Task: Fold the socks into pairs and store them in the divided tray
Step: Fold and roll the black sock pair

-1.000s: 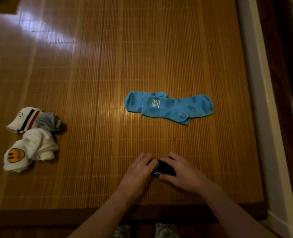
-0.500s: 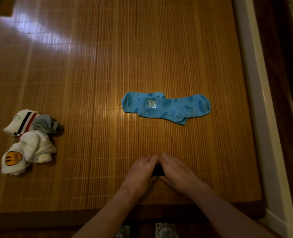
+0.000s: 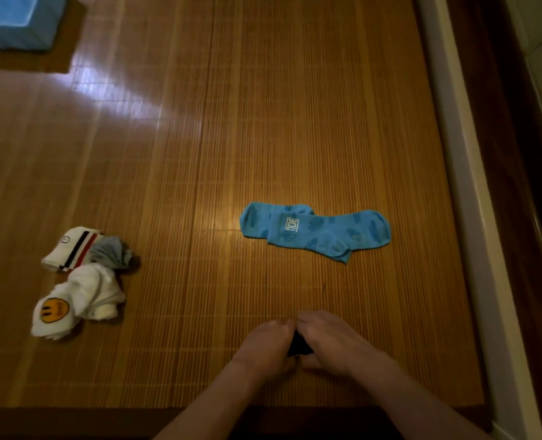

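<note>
A small black sock bundle (image 3: 298,346) sits on the bamboo mat near its front edge, squeezed between both hands and mostly hidden. My left hand (image 3: 264,346) grips its left side and my right hand (image 3: 330,341) grips its right side, fingertips meeting over it. A blue patterned sock pair (image 3: 315,231) lies flat beyond the hands. At the left lie a white sock with a smiley face (image 3: 75,301), a white striped sock (image 3: 71,247) and a grey sock (image 3: 112,252). A blue box (image 3: 15,20), perhaps the tray, stands at the far left corner.
The bamboo mat (image 3: 231,122) covers the surface. A pale raised border (image 3: 460,185) runs along its right side, with dark wood beyond it. The mat's front edge lies just below my wrists.
My hands have closed together over the black bundle, hiding its white lettering. The view has tilted up, bringing the blue box into sight.
</note>
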Demonstrator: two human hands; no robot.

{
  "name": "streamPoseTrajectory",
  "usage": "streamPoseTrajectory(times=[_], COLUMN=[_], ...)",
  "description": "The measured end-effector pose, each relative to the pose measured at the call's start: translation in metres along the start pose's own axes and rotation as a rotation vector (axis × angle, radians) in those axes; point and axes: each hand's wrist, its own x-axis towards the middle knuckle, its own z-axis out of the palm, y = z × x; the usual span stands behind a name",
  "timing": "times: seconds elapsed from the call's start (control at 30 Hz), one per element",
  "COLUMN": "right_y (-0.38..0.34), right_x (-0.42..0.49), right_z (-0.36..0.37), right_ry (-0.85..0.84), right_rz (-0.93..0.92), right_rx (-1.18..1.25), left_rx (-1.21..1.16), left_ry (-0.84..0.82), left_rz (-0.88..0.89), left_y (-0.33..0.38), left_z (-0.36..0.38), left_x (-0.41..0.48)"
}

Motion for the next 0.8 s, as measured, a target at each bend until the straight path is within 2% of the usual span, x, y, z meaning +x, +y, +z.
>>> streamPoseTrajectory(times=[0.2,0.3,0.4,0.53,0.73,0.8], right_y=[-0.030,-0.057,-0.086,-0.118,-0.154,-0.163], right_x=[0.039,0.064,0.087,0.113,0.147,0.155], right_z=[-0.033,-0.043,-0.051,-0.060,-0.068,-0.068], right_ry=[0.009,0.021,0.021,-0.015,-0.126,-0.162], right_rz=[-0.018,0.075,0.170,0.142,-0.015,-0.095], right_rx=[-0.105,-0.068,0.112,0.067,-0.030,-0.111], left_rx=[-0.034,0.080,0.203,0.296,0.137,-0.015], left_ry=[0.071,0.174,0.269,0.312,0.401,0.338], left_rz=[-0.002,-0.016,-0.035,-0.116,-0.268,-0.326], left_y=[-0.035,-0.052,-0.067,-0.088,-0.121,-0.133], left_z=[-0.040,-0.056,-0.072,-0.087,-0.097,-0.098], left_x=[-0.017,-0.027,-0.039,-0.063,-0.095,-0.103])
